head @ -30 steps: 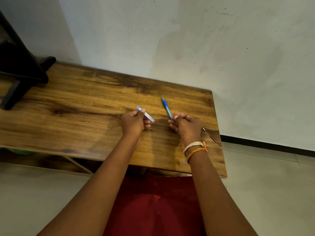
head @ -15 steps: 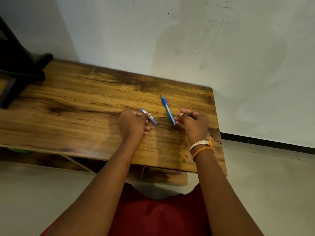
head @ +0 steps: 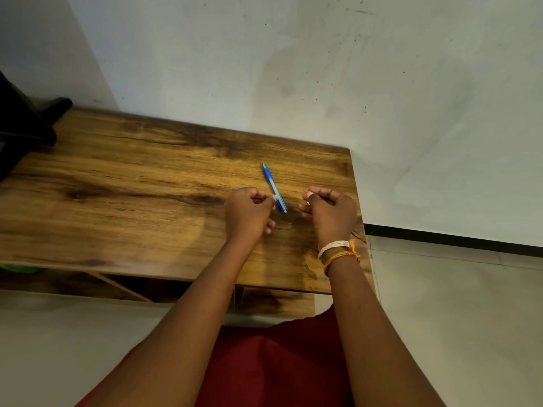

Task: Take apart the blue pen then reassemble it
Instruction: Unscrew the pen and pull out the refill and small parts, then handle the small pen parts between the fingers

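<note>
Your left hand (head: 249, 210) is curling tight on a small pen piece I can't make out, just left of the blue pen barrel (head: 274, 188). Your right hand (head: 330, 211) is pinching something thin, just right of that barrel. The barrel is lying loose on the table (head: 132, 183) between them. Keep each part pinched firmly. Count: 2 hands, 1 barrel.

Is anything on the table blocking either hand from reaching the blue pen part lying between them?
Nothing visible does. The blue pen part lies on bare wood of the table, right beside the left hand, with open tabletop across to the right hand.
</note>
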